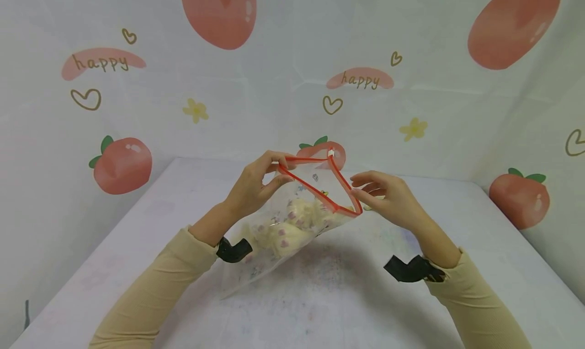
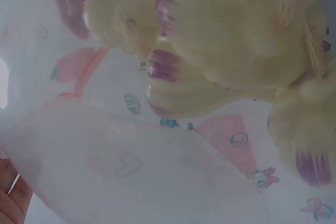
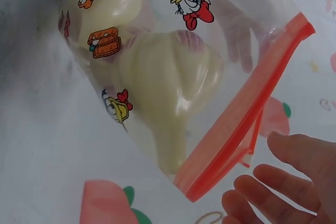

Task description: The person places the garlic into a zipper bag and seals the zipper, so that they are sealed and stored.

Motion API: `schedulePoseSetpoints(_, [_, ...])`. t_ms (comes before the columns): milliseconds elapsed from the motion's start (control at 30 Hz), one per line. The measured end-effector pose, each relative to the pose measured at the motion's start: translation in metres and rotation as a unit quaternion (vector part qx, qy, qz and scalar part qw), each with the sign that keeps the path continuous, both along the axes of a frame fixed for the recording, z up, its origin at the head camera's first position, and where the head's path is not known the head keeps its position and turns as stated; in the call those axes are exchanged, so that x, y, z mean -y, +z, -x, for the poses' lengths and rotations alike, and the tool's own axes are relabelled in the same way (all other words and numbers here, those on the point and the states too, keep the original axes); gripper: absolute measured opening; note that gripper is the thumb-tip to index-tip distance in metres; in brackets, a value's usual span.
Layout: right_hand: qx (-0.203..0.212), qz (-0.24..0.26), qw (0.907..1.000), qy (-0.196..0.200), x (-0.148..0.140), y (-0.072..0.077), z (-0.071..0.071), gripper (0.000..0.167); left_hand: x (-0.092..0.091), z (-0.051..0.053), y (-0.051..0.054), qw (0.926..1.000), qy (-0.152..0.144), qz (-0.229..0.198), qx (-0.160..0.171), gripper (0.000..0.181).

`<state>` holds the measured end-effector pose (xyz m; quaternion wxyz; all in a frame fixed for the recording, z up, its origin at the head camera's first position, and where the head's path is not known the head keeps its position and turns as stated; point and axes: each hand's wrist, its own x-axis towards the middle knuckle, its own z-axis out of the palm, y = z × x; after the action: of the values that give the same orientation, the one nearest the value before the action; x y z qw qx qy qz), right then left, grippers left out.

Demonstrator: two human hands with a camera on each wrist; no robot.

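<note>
A clear zip bag (image 1: pixel 256 273) with small cartoon prints and a red zip edge (image 3: pixel 236 124) tilts over the table, its mouth spread apart. My left hand (image 1: pixel 253 184) pinches the left corner of the mouth between thumb and fingers; only fingertips (image 2: pixel 13 192) show in the left wrist view. Several pale garlic bulbs (image 3: pixel 168 72) with purple streaks lie inside the bag; one bulb (image 2: pixel 236 30) fills the upper left wrist view. My right hand (image 1: pixel 388 196) is beside the right end of the mouth, fingers loosely bent; the right wrist view shows it apart from the bag.
A pale item (image 1: pixel 368 207), mostly hidden by the right hand, shows just behind it. The white table (image 1: pixel 151 247) runs back to a printed cloth (image 1: pixel 274 95) with fruit, hearts and lettering.
</note>
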<state>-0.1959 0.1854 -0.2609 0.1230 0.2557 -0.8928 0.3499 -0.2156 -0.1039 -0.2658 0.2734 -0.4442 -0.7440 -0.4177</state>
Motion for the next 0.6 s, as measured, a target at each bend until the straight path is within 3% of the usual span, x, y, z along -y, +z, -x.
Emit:
schedulePoseSetpoints(333, [0.008,0.001,1.0000,-0.006,-0.006,-0.005,0.002,0.026,0.001,0.001,-0.002,1.0000,0.003,0.001,-0.004,0.045])
schedulePoseSetpoints(600, [0.012,-0.018,0.9993,-0.030,-0.019,-0.015,0.013,0.027,0.002,0.001,-0.002,1.0000,0.003,0.002,-0.007,0.043])
